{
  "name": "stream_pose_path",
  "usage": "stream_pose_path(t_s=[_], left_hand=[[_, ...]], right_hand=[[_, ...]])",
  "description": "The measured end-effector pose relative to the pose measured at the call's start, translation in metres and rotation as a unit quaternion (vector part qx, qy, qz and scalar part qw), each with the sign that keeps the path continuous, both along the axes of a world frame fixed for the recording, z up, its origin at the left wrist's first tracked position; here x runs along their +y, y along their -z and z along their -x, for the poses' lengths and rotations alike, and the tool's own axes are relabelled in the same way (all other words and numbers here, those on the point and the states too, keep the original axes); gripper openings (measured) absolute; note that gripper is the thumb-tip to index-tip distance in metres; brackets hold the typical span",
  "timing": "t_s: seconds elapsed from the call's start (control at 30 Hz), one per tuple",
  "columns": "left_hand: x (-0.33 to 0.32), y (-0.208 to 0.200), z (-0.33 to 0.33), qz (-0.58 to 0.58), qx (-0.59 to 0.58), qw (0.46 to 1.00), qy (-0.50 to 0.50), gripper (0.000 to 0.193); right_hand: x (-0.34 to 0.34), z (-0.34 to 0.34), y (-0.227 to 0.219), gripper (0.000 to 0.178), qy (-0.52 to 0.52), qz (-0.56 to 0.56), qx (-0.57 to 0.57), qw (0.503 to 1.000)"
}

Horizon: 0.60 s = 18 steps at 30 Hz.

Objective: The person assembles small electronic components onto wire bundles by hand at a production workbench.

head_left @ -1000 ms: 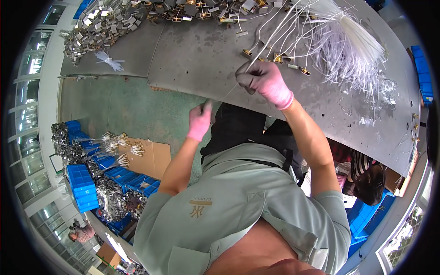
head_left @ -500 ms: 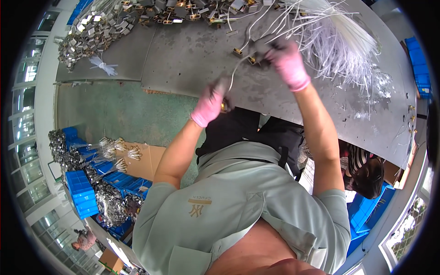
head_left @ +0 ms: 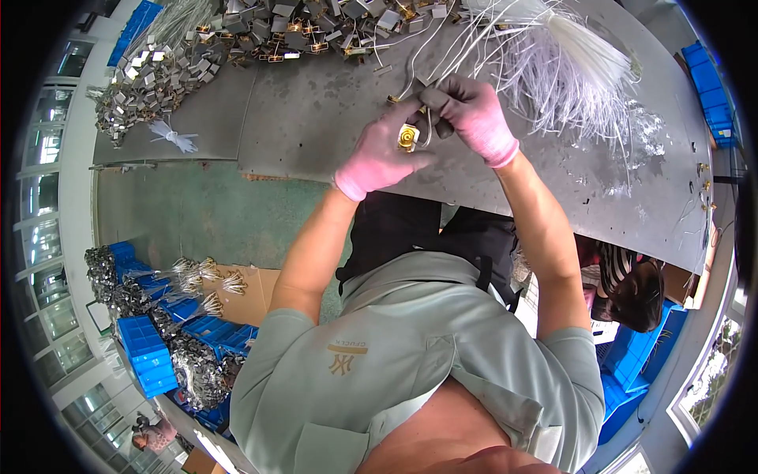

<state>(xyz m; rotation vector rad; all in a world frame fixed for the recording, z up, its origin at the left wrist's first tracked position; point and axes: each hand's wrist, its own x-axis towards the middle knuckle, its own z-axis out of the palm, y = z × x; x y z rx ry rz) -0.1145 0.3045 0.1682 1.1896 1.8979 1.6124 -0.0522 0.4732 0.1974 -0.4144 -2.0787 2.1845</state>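
Observation:
Both my hands wear pink gloves with dark grey fingers, and they meet over the grey metal table (head_left: 316, 126). In my left hand (head_left: 381, 154) sits a small metal block with a round gold connector (head_left: 407, 137), its gold face showing beside the fingers. A thin white cable (head_left: 429, 128) loops next to this block. My right hand (head_left: 474, 118) is closed, thumb and fingers pinching at the cable near the left fingertips; the exact grip is partly hidden. Another small gold-ended piece (head_left: 392, 99) shows just beyond the left fingers.
Grey metal blocks with gold parts (head_left: 292, 35) pile along the table's far side. A bundle of clear plastic ties (head_left: 568, 71) lies at the far right, a small tied bunch (head_left: 172, 137) at left. Blue crates (head_left: 146, 355) stand lower left. Another person (head_left: 632, 288) is at the right.
My hands have come together: the left moved up and right, while the right moved slightly down and left. The gold-faced block now shows between them.

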Motion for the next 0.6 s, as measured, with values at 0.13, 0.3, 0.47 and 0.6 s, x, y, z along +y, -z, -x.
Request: stream_pose_path(t_s=[0.13,0.3,0.47,0.6], left_hand=[[-0.005,0.01,-0.002,0.005,0.032,0.995,-0.098,0.041],[-0.013,0.025,0.012,-0.124,0.054,0.991,0.023,0.034],[-0.013,0.019,0.004,-0.039,0.027,0.997,-0.062,0.027],[-0.002,0.01,0.001,0.097,-0.003,0.98,-0.172,0.026]], right_hand=[[0.0,-0.005,-0.003,0.025,0.03,-0.004,0.025,0.999],[0.002,-0.011,-0.012,0.025,0.023,-0.038,0.074,0.996],[-0.002,-0.014,-0.021,0.028,0.036,-0.027,0.089,0.995],[-0.001,-0.012,-0.016,0.031,0.057,-0.172,0.161,0.97]])
